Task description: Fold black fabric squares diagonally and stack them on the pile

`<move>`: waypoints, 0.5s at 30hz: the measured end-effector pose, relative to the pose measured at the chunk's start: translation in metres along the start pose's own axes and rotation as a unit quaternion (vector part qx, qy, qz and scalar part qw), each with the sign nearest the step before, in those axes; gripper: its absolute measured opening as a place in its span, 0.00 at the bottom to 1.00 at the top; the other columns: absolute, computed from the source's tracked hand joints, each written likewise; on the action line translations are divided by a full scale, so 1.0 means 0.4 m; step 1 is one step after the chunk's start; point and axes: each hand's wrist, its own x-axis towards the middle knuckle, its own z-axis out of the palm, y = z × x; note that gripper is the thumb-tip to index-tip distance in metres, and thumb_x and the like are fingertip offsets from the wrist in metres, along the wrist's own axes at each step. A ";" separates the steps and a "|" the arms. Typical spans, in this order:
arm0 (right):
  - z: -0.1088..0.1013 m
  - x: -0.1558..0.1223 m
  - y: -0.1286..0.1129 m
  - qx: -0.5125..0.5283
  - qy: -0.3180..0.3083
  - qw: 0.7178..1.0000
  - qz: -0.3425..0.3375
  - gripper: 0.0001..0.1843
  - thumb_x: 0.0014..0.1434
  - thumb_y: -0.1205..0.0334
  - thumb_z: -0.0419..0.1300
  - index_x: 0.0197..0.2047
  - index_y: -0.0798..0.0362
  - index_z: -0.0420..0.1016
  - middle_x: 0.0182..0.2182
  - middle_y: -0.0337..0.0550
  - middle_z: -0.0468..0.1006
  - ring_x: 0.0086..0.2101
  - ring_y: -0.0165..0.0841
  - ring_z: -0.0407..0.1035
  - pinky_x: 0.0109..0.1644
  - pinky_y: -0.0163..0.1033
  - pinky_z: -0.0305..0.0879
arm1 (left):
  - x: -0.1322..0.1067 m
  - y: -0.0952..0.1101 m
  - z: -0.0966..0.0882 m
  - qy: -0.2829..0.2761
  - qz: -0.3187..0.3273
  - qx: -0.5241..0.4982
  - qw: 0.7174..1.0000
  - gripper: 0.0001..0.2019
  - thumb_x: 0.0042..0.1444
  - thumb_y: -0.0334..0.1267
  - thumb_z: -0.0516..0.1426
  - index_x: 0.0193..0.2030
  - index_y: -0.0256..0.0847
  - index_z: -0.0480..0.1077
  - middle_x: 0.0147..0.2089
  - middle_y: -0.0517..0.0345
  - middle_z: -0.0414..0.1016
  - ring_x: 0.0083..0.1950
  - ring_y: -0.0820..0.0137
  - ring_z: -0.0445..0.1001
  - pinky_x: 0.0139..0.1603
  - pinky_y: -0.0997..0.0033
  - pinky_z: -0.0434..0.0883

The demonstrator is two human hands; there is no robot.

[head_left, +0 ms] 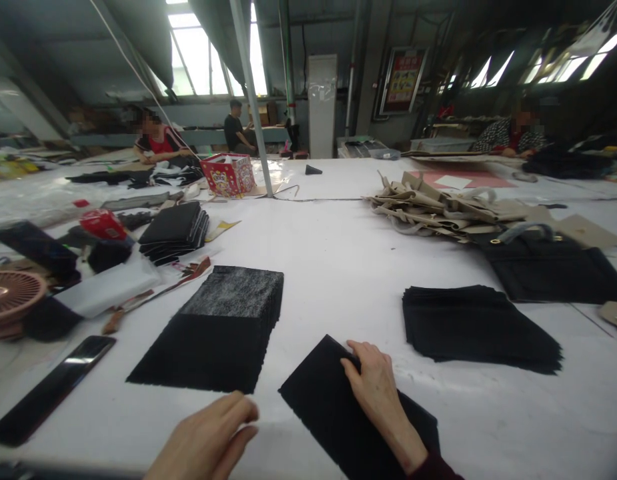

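My right hand point(375, 390) lies on a black fabric piece point(328, 407) near the table's front edge, its fingertips curled over the piece's far edge. My left hand point(213, 437) hovers low over the white table point(348, 267), fingers together and slightly bent, holding nothing. It is just left of that piece and near the front of a tall stack of black fabric pieces point(223, 327). Another stack of black pieces point(475, 327) lies to the right of my right hand.
A phone point(51, 393) lies at the front left beside a pink fan point(11, 297). Beige bag parts point(438, 207) and a black bag point(548, 267) lie at the right. A red box point(228, 175) and a pole point(251, 93) stand further back. Other people sit at the far tables.
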 end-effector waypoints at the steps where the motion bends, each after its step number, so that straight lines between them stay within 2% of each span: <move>1: 0.001 0.001 0.000 0.004 0.003 1.000 0.003 0.14 0.61 0.65 0.54 0.49 0.51 0.73 0.38 0.45 0.76 0.41 0.39 0.69 0.48 0.44 0.57 | 0.046 0.043 0.005 0.022 0.044 -0.013 0.999 0.12 0.66 0.37 0.45 0.44 0.48 0.69 0.42 0.59 0.75 0.42 0.67 0.75 0.42 0.72 0.68; 4: 0.006 0.005 0.002 0.012 0.013 1.000 0.006 0.12 0.61 0.66 0.54 0.46 0.51 0.74 0.36 0.43 0.76 0.40 0.38 0.69 0.47 0.43 0.57 | 0.183 0.144 0.045 0.075 0.152 -0.010 0.986 0.15 0.63 0.28 0.47 0.51 0.47 0.68 0.50 0.57 0.73 0.49 0.66 0.72 0.52 0.68 0.68; 6: 0.011 0.008 0.006 0.014 0.018 1.000 0.002 0.12 0.62 0.66 0.53 0.45 0.50 0.75 0.36 0.43 0.76 0.40 0.37 0.69 0.46 0.42 0.57 | 0.258 0.177 0.081 0.076 0.185 0.025 0.979 0.15 0.62 0.27 0.50 0.52 0.45 0.67 0.53 0.54 0.72 0.51 0.64 0.71 0.53 0.64 0.68; 10: 0.024 0.019 0.017 0.011 0.029 0.999 -0.011 0.12 0.63 0.67 0.53 0.44 0.50 0.77 0.36 0.43 0.77 0.41 0.37 0.70 0.46 0.41 0.57 | 0.344 0.177 0.130 0.068 0.202 0.075 0.974 0.14 0.62 0.27 0.50 0.53 0.41 0.67 0.51 0.51 0.72 0.50 0.62 0.70 0.52 0.61 0.69; 15: 0.021 0.026 0.025 0.002 0.024 1.000 -0.013 0.13 0.64 0.68 0.52 0.46 0.49 0.76 0.37 0.44 0.77 0.42 0.37 0.70 0.47 0.41 0.57 | 0.376 0.154 0.130 0.080 0.235 0.083 0.965 0.17 0.63 0.26 0.49 0.56 0.43 0.66 0.53 0.51 0.70 0.51 0.64 0.69 0.53 0.63 0.68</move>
